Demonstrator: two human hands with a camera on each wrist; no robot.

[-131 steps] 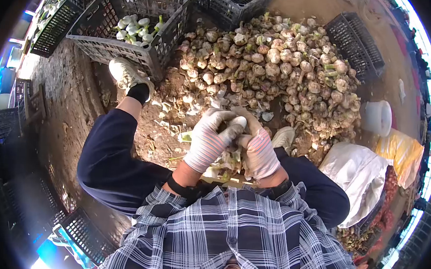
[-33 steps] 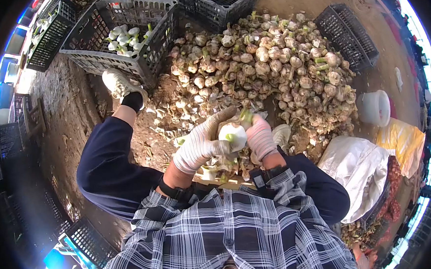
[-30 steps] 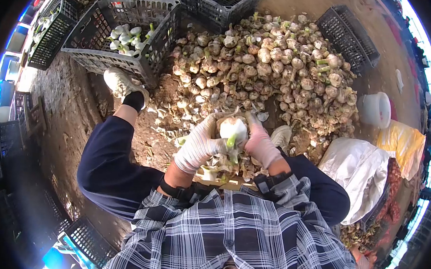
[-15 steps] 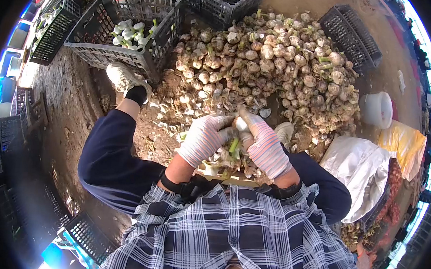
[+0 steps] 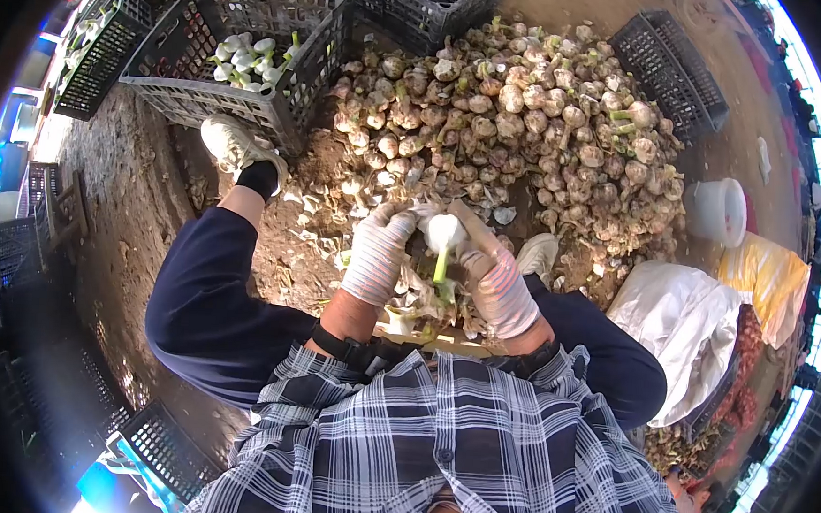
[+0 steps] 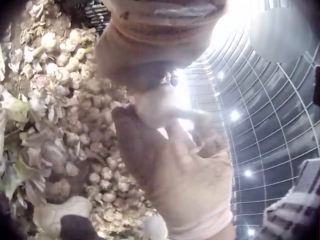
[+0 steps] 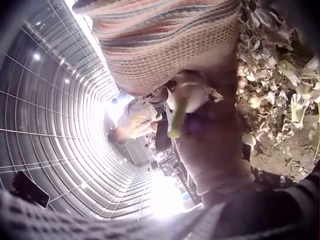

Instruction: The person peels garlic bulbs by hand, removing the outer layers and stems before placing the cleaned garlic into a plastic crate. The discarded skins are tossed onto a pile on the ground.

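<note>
A peeled white garlic bulb with a short green stem is between the two gloved hands, stem toward the body. My right hand grips the bulb from the right, its forefinger stretched along the far side. My left hand has its fingers curled at the bulb's left side, fingertips at its far edge. In the left wrist view the bulb lies blurred above the fingers of the right hand. The right wrist view shows the bulb and stem below the striped glove.
A large heap of unpeeled garlic lies ahead. Peeled bulbs sit in a black crate at front left. Further black crates, a white bucket and a white sack stand around. Loose skins litter the ground below.
The bulb was turned between both hands and mostly covered half a second ago. Now it is exposed, stem toward the body, and the left hand has shifted slightly left.
</note>
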